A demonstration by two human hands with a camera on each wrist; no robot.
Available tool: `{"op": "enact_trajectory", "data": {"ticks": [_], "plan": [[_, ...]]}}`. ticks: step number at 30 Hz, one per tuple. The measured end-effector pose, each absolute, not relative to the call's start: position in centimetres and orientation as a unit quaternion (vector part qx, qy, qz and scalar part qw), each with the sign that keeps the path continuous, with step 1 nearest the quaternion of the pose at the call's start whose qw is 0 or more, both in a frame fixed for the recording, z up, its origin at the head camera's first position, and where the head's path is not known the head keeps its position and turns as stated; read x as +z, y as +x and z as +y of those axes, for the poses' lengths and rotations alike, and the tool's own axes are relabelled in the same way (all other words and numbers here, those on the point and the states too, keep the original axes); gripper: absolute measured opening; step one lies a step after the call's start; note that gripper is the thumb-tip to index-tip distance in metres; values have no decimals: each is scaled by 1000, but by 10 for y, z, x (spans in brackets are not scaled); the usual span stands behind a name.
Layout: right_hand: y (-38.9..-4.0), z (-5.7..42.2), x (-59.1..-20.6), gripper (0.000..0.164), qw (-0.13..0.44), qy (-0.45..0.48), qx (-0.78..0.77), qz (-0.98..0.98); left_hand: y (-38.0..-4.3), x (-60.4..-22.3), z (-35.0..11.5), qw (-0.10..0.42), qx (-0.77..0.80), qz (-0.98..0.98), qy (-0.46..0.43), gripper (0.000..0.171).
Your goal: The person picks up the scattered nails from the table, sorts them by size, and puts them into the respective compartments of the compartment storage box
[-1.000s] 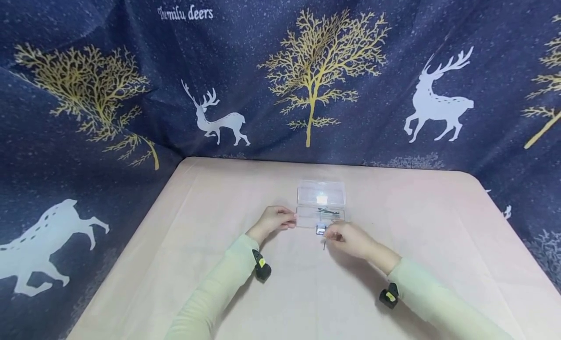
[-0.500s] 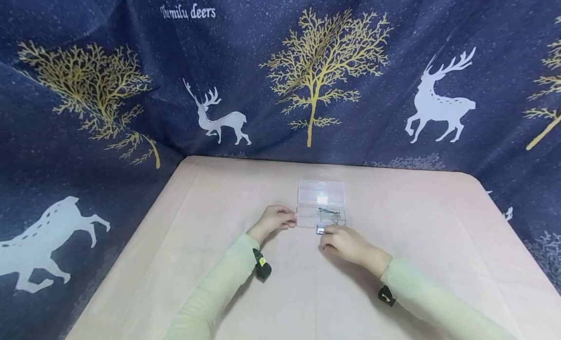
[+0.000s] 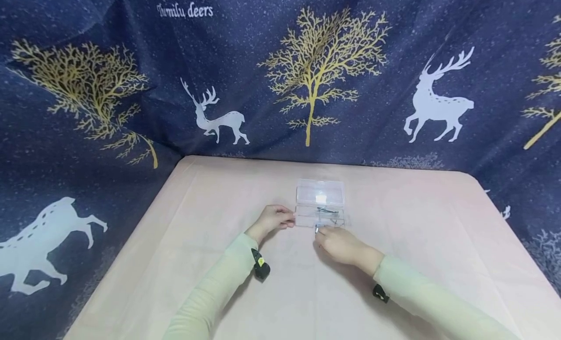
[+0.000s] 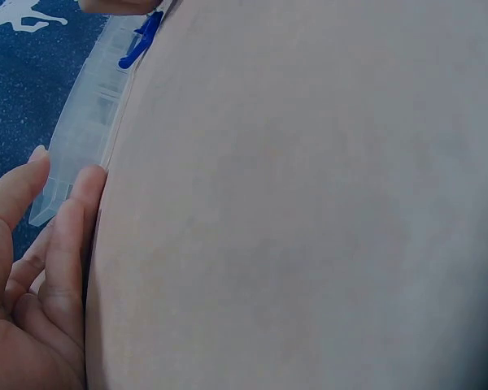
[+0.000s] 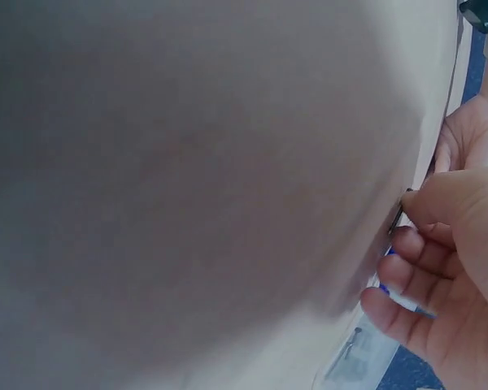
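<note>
A clear plastic box point(image 3: 306, 221) lies on the table with its lid point(image 3: 321, 192) folded back. Dark thin pieces point(image 3: 327, 211) lie in its compartments; their kind is too small to tell. At the box's left end, my left hand point(image 3: 275, 218) touches the wall with nearly straight fingertips. A blue clasp-like part point(image 4: 144, 41) shows at the front edge in the left wrist view. Just in front of that edge, my right hand point(image 3: 341, 244) pinches a thin dark pin point(image 5: 399, 214) between thumb and forefinger, seen in the right wrist view. The hand partly covers the blue part and the box front.
The pale pink tabletop point(image 3: 210, 203) spreads around the box on all sides. Behind it and on the left hangs a dark blue cloth point(image 3: 271, 125) printed with deer and trees. Each wrist wears a black camera, such as the left one point(image 3: 261, 268).
My right hand has turned and shifted slightly left toward the blue part, so the pin no longer shows in the head view. My left hand and the box have stayed in place.
</note>
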State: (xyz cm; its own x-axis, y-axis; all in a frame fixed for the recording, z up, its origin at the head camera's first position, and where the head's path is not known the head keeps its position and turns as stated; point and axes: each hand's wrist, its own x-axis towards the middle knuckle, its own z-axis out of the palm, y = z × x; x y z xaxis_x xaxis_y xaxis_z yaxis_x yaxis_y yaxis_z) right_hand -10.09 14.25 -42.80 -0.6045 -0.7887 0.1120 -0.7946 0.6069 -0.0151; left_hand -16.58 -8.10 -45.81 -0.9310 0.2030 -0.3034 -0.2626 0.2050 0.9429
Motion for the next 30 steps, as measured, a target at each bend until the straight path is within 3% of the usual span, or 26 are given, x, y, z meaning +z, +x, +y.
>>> {"op": "enact_trajectory", "data": {"ticks": [6, 9, 21, 30], "plan": [[-101, 142, -428, 11, 30, 427, 36, -903, -166, -461, -80, 186, 635, 750, -15, 26], [-104, 144, -427, 5, 19, 419, 92, -903, -165, -460, -80, 187, 635, 749, -16, 25], [-114, 154, -429, 8, -31, 399, 261, -879, -165, -458, -81, 189, 632, 751, -25, 24], [-116, 160, -426, 8, -79, 280, 421, -859, -164, -452, -81, 191, 628, 754, -27, 25]]}}
